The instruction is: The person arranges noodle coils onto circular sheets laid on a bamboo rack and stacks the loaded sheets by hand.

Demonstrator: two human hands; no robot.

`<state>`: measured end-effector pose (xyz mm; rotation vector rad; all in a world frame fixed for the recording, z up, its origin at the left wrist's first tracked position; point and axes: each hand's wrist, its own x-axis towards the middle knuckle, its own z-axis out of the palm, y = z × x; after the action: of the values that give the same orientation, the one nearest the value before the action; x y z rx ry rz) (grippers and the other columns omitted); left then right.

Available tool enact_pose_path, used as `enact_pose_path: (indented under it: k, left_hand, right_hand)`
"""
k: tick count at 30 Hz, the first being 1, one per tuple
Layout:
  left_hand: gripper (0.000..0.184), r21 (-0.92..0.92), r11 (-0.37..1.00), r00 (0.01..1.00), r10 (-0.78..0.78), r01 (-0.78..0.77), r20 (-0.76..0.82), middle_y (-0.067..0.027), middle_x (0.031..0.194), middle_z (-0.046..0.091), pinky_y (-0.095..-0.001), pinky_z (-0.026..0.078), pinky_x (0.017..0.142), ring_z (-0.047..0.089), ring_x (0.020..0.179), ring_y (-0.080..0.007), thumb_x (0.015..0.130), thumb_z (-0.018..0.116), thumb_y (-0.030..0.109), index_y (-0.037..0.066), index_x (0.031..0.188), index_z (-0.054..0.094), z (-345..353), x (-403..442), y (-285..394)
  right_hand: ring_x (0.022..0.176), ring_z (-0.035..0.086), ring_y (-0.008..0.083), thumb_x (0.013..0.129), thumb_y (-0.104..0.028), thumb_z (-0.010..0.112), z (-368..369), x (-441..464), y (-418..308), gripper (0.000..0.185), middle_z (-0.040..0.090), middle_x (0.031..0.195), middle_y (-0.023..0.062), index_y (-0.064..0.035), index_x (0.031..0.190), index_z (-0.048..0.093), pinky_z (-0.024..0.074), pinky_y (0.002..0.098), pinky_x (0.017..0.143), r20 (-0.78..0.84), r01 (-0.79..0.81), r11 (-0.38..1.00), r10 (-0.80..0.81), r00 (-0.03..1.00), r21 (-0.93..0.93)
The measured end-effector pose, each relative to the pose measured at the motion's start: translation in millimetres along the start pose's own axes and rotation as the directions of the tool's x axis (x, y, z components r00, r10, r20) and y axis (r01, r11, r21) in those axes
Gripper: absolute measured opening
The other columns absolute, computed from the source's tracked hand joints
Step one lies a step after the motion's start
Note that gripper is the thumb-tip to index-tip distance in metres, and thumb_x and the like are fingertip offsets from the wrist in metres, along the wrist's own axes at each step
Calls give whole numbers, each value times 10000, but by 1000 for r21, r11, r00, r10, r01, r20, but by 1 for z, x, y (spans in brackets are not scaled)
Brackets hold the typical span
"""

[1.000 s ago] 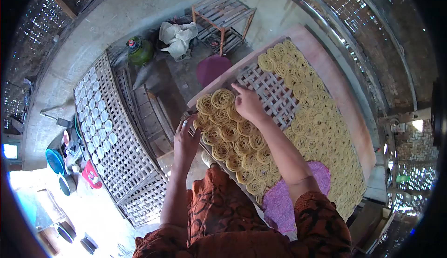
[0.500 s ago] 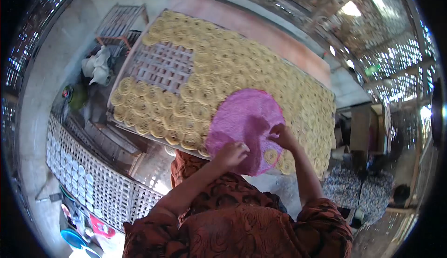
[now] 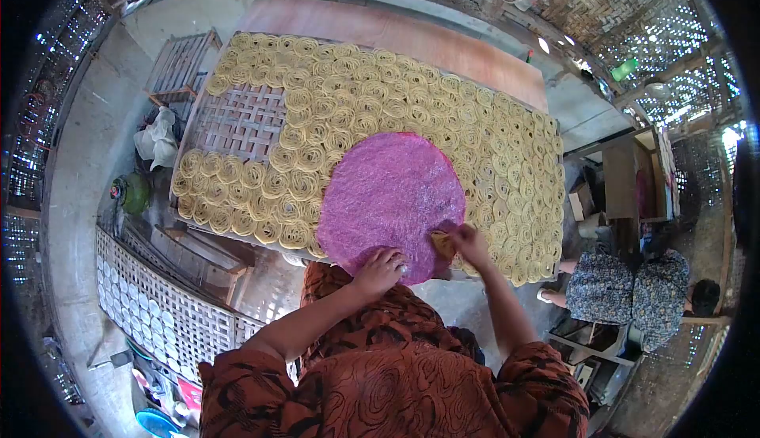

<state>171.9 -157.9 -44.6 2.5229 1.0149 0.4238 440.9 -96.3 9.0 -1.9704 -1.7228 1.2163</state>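
Observation:
A round pink mesh sheet (image 3: 388, 193) lies over the near middle of a woven bamboo tray (image 3: 241, 121) covered in coiled yellow noodle nests (image 3: 348, 82). At the sheet's near edge rests my left hand (image 3: 380, 272), its fingers bent but apart on the mesh. Something small and whitish shows by its thumb, too small to name. My right hand (image 3: 469, 246) is closed on a yellow noodle nest (image 3: 442, 242), held tilted over the sheet's right near edge. Its fingertips are partly hidden.
Left of me leans a lattice rack (image 3: 190, 335) bearing pale discs (image 3: 134, 307). At the right a person in patterned clothing (image 3: 625, 288) bends beside a wooden cabinet (image 3: 625, 177). Behind the tray stands a pinkish board (image 3: 396, 30). A slatted stand (image 3: 180, 66) is at the far left.
My right hand has picked up the noodle nest that lay beneath it at the sheet's edge. My left hand has lowered onto the sheet, its fingers loosened. The view has shifted slightly.

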Motion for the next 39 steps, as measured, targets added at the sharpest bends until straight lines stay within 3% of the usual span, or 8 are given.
enact_pose_path:
  k: [1, 5, 11, 23, 27, 30, 34, 39]
  left_hand:
    - [234, -38, 999, 1000, -10, 10, -13, -64, 1217, 536, -453, 354, 1015, 434, 1211, -268, 834, 514, 198, 67, 1004, 608, 3, 0, -1]
    - [276, -174, 985, 995, -35, 18, -92, -107, 1219, 527, -459, 354, 1018, 450, 1198, -293, 814, 580, 221, 56, 1035, 587, -8, -8, 3]
    - [278, -405, 909, 972, -177, 101, -154, -122, 1266, 503, -453, 361, 999, 448, 1201, -311, 856, 607, 214, 59, 1082, 562, -49, -40, 1]
    - [185, -578, 723, 737, -614, 380, -283, -102, 1111, 595, -431, 450, 900, 562, 1045, -304, 859, 594, 148, 55, 1020, 598, -100, -127, -55]
    - [155, -585, 717, 711, -631, 380, -311, -89, 1076, 605, -421, 468, 871, 585, 996, -300, 852, 599, 143, 66, 986, 615, -97, -136, -61]
    - [156, -540, 733, 719, -627, 415, -299, -90, 1069, 605, -422, 475, 855, 591, 978, -305, 843, 604, 137, 66, 981, 619, -103, -138, -62]
    - [182, -458, 781, 749, -588, 425, -307, -126, 1043, 609, -434, 471, 849, 586, 960, -333, 827, 590, 133, 43, 984, 613, -104, -136, -67]
    - [236, -403, 745, 701, -654, 532, -283, -166, 1044, 603, -447, 478, 827, 590, 938, -346, 794, 591, 139, 34, 1005, 605, -94, -124, -72]
  right_hand:
    - [763, 651, 216, 861, -158, 543, -6, 12, 18, 160, 631, 846, 106, -10, 906, 585, 529, 352, 647, -14, -63, 836, 85, 996, 545]
    - [766, 613, 195, 865, -106, 518, -63, 61, -3, 119, 614, 868, 109, 0, 894, 563, 521, 347, 691, 149, -203, 488, 147, 978, 849]
    - [849, 610, 178, 805, 17, 648, 14, 149, -218, 381, 620, 933, 113, -69, 1139, 485, 494, 325, 677, 34, 213, 781, -286, 958, 587]
    - [911, 620, 189, 836, 51, 558, 247, 247, -356, 380, 636, 1105, 104, -54, 1195, 490, 517, 324, 779, 588, -157, 815, -254, 768, 557]
    - [948, 626, 187, 878, -6, 525, 244, 223, -351, 384, 657, 1098, 77, -55, 1257, 488, 497, 273, 814, 397, 555, 831, -525, 753, 46]
    - [697, 636, 212, 830, -4, 557, 209, 182, -338, 360, 670, 954, 97, -72, 1183, 537, 506, 319, 649, 168, 931, 260, -936, 309, -257]
    - [895, 620, 288, 777, -119, 651, 166, 111, -280, 312, 592, 1076, 190, -24, 1053, 539, 507, 371, 729, 676, 548, 738, -171, 717, -394]
    - [1022, 560, 337, 746, -270, 669, 182, 26, -185, 465, 564, 1085, 202, -1, 1093, 518, 463, 443, 832, 437, 706, 522, -556, 707, -477]
